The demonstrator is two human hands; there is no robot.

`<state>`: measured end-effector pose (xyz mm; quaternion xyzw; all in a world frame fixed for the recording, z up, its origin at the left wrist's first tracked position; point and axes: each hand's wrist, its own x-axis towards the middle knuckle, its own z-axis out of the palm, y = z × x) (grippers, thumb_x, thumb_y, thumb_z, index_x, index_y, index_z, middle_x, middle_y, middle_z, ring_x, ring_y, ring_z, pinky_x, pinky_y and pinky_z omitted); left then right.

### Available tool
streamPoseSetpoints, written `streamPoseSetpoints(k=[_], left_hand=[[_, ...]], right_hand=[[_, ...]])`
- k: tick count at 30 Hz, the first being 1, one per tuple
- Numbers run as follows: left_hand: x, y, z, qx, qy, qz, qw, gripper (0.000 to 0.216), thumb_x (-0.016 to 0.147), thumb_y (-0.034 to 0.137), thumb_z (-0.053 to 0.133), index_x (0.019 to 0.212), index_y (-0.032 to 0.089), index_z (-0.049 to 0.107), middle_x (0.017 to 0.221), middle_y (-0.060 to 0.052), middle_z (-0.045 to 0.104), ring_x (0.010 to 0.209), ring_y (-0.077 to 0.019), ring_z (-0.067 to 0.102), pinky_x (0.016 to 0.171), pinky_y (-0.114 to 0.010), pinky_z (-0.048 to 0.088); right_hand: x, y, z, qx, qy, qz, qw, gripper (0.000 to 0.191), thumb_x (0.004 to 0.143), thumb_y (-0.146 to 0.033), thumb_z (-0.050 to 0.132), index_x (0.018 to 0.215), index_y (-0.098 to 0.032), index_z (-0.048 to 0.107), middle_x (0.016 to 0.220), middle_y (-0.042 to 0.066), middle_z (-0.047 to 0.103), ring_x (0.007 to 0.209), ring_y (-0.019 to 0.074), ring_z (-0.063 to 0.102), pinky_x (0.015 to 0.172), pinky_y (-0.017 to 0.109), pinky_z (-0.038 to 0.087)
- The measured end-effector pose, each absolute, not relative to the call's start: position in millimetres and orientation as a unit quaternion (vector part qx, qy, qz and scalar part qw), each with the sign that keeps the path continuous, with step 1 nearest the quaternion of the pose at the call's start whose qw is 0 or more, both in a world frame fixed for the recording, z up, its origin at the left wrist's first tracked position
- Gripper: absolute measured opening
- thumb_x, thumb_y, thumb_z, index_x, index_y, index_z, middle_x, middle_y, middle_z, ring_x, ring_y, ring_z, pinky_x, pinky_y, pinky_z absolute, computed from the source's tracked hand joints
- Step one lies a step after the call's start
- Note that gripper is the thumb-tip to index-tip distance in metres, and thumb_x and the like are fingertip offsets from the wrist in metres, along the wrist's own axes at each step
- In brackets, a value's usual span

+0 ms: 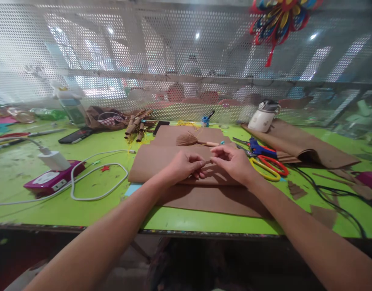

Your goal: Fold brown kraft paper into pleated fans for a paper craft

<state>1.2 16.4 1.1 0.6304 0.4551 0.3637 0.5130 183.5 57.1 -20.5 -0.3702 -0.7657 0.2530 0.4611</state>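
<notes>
My left hand (189,165) and my right hand (231,161) meet above a folded sheet of brown kraft paper (149,163). Thumb and fingers of each are pinched together, tips almost touching. A thin brownish piece seems to run between them, too small to name. Just beyond the fingers lies a little brown paper broom (187,138) with a fanned head and a pale handle. Scissors with red and yellow handles (272,165) lie to the right of my right hand, beside a blue-handled tool (261,148).
At left are a purple power strip (52,182) with a white charger, a looped white cable (98,199) and a phone (77,135). Rolled brown paper pieces (137,125) lie behind. A white flask (263,116), brown paper (298,141) and black cables (331,190) occupy the right.
</notes>
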Motion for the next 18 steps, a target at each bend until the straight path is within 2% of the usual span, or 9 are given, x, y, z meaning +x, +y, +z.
streamPoseSetpoints(k=[2, 4, 8, 10, 13, 18], left_hand=[[0.3, 16.5, 1.0, 0.624, 0.459, 0.37, 0.512, 0.016, 0.082, 0.018, 0.055, 0.07, 0.01, 0.061, 0.061, -0.006, 0.068, 0.05, -0.0077, 0.058, 0.047, -0.016, 0.043], [-1.8, 17.3, 0.0, 0.618, 0.463, 0.37, 0.516, 0.016, 0.083, 0.02, 0.054, 0.072, 0.01, 0.061, 0.064, -0.007, 0.069, 0.05, -0.0079, 0.058, 0.045, -0.015, 0.04], [-6.3, 19.4, -3.0, 0.599, 0.462, 0.365, 0.543, 0.018, 0.081, 0.027, 0.056, 0.08, 0.01, 0.063, 0.064, -0.007, 0.068, 0.053, -0.0101, 0.059, 0.046, -0.017, 0.041], [-6.6, 18.8, -2.6, 0.594, 0.458, 0.364, 0.553, 0.019, 0.081, 0.028, 0.057, 0.083, 0.01, 0.064, 0.065, -0.007, 0.068, 0.053, -0.0101, 0.059, 0.047, -0.018, 0.042], [-4.6, 15.6, 1.6, 0.595, 0.461, 0.358, 0.552, 0.017, 0.08, 0.026, 0.058, 0.081, 0.011, 0.065, 0.064, -0.006, 0.068, 0.052, -0.0089, 0.057, 0.047, -0.017, 0.043], [-3.6, 13.2, 5.5, 0.598, 0.439, 0.336, 0.58, 0.016, 0.08, 0.024, 0.057, 0.08, 0.009, 0.064, 0.065, -0.006, 0.067, 0.054, -0.0094, 0.059, 0.052, -0.019, 0.045]], right_hand=[[188.2, 58.8, -18.0, -0.382, -0.75, 0.252, 0.479, 0.021, 0.076, -0.03, 0.063, 0.093, -0.017, 0.066, 0.083, 0.006, 0.066, 0.073, 0.0183, 0.061, 0.068, 0.033, 0.05], [192.0, 56.8, -12.9, -0.352, -0.764, 0.224, 0.492, 0.02, 0.079, -0.025, 0.059, 0.096, -0.018, 0.065, 0.094, 0.008, 0.065, 0.087, 0.0206, 0.061, 0.075, 0.035, 0.049], [191.7, 46.8, -4.8, -0.25, -0.862, 0.125, 0.423, 0.025, 0.073, -0.014, 0.062, 0.096, -0.023, 0.066, 0.119, 0.007, 0.057, 0.114, 0.0242, 0.05, 0.097, 0.042, 0.038], [188.7, 43.7, -5.1, -0.241, -0.878, 0.102, 0.401, 0.017, 0.073, -0.015, 0.065, 0.089, -0.022, 0.067, 0.12, 0.008, 0.056, 0.114, 0.0245, 0.05, 0.101, 0.043, 0.034], [185.2, 43.9, -8.2, -0.249, -0.87, 0.099, 0.414, 0.004, 0.076, -0.018, 0.066, 0.079, -0.02, 0.066, 0.116, 0.008, 0.059, 0.113, 0.0238, 0.051, 0.1, 0.044, 0.035], [183.7, 47.3, -11.4, -0.233, -0.859, 0.134, 0.436, 0.002, 0.078, -0.018, 0.063, 0.078, -0.019, 0.064, 0.099, 0.007, 0.065, 0.098, 0.0207, 0.06, 0.089, 0.037, 0.045]])
